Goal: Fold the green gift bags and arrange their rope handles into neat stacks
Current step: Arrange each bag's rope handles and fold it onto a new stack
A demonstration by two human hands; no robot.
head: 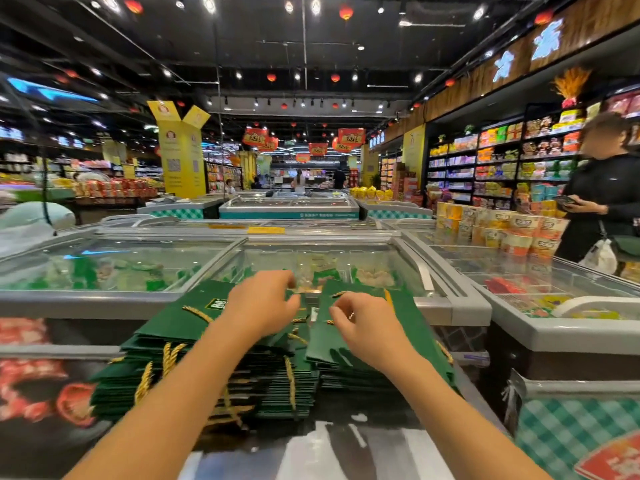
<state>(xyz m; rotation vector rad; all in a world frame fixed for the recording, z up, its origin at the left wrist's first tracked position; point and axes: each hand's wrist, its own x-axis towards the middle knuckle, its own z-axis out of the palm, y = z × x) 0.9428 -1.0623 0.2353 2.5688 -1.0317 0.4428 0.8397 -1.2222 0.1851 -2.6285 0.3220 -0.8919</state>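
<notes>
Two stacks of flat dark green gift bags lie in front of me, a wide left stack and a narrower right stack. Gold rope handles hang out of the left stack's edges. My left hand hovers over the gap between the stacks with its fingers curled; whether it pinches a rope is hidden. My right hand rests on the top right bag, its fingers pinching a short gold rope handle.
Glass-lidded chest freezers stand right behind the stacks and to the right. Stacked instant noodle cups sit on a freezer at right. A person in black stands by the shelves at far right.
</notes>
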